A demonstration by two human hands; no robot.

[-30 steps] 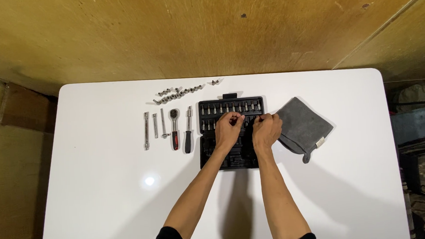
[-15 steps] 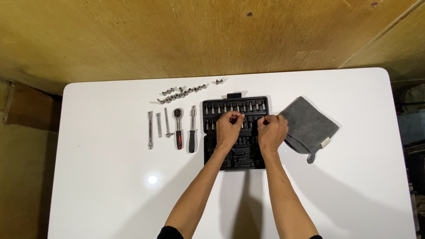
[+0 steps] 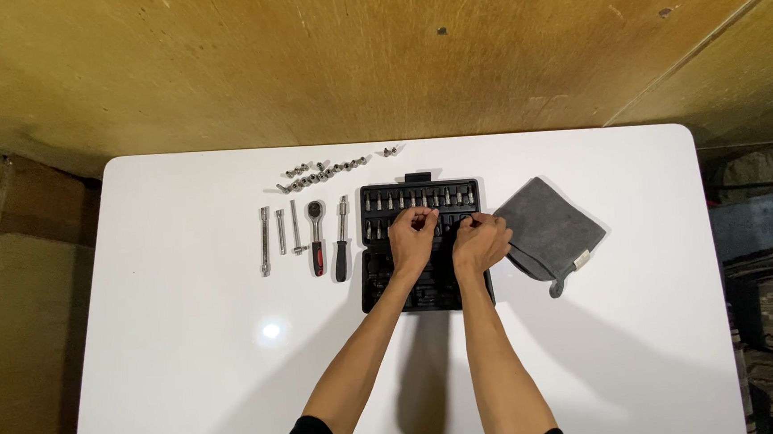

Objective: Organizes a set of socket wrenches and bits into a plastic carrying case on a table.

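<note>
An open black tool case [image 3: 370, 285] lies in the middle of the white table [image 3: 190, 363], with rows of small silver bits [image 3: 394, 199] along its far side. Both my hands are over the case. The fingers of my left hand [image 3: 413, 239] are pinched together on a small bit in the second row. Just to its right, the thumb and fingers of my right hand [image 3: 483, 242] are closed on another small bit at the same row. My hands hide the middle of the case.
Left of the case lie a black-handled driver [image 3: 341, 247], a red-and-black ratchet [image 3: 317, 235] and three silver extension bars [image 3: 265, 240]. A row of several sockets [image 3: 325, 169] sits behind them. A folded grey cloth [image 3: 550, 225] lies right of the case. A wooden floor surrounds the table.
Both hands stay on the case's second row; my right hand has shifted slightly left, nearer the left hand. The view has wobbled a little.
</note>
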